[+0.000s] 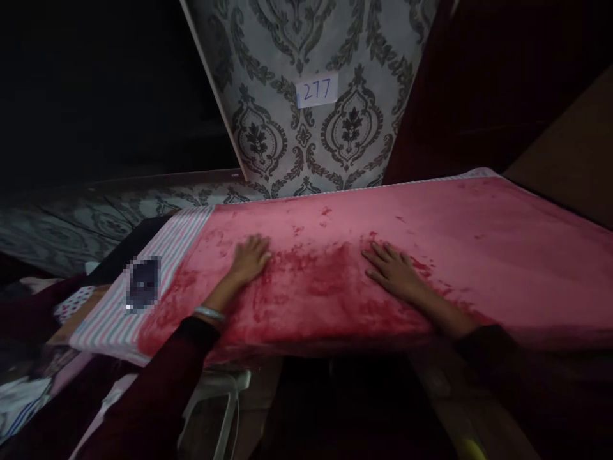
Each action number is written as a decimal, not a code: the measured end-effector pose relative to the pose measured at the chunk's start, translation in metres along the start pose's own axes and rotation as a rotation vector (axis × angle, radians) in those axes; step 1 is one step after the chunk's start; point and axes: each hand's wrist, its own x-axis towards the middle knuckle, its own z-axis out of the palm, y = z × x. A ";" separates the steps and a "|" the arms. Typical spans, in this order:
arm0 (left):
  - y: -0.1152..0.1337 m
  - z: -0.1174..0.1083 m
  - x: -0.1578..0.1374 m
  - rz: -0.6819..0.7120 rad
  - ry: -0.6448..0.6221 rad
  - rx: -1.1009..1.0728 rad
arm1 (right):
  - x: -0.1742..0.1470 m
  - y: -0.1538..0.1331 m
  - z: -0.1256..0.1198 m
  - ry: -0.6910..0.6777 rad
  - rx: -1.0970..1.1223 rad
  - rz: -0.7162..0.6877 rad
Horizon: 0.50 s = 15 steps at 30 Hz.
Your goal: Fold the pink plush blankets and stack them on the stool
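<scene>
A pink, velvety cloth (pixel 325 281) with darker red brushed patches lies spread over a long table-like surface. My left hand (pixel 249 259) rests palm down on it, left of the middle, with fingers stretched out and a bangle at the wrist. Flat on the same cloth, right of the middle, my right hand (pixel 395 271) has its fingers spread. Neither hand holds anything. Between them the nap is darkest, most of all toward the front edge.
A striped cloth (pixel 143 281) shows at the left end, with a pixelated dark object (pixel 143 284) on it. Behind is a patterned wall with a paper (pixel 317 89) reading 277. A dark screen (pixel 110 89) stands back left. A plastic stool (pixel 215 402) is below, and clothes lie far left.
</scene>
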 end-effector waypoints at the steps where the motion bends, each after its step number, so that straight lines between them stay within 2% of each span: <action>1: 0.022 0.005 -0.004 0.114 -0.004 -0.024 | 0.005 -0.008 -0.003 0.007 0.014 -0.018; 4: 0.078 0.022 -0.016 0.354 -0.010 -0.070 | 0.021 -0.039 -0.007 0.031 0.038 -0.147; 7: 0.105 0.036 -0.023 0.443 0.017 -0.048 | 0.028 -0.066 -0.004 -0.011 0.001 -0.236; 11: 0.101 0.041 -0.027 0.448 0.026 -0.026 | 0.023 -0.073 -0.001 -0.040 -0.043 -0.233; 15: 0.070 0.036 -0.040 0.369 0.008 -0.011 | 0.010 -0.063 0.000 -0.047 -0.033 -0.220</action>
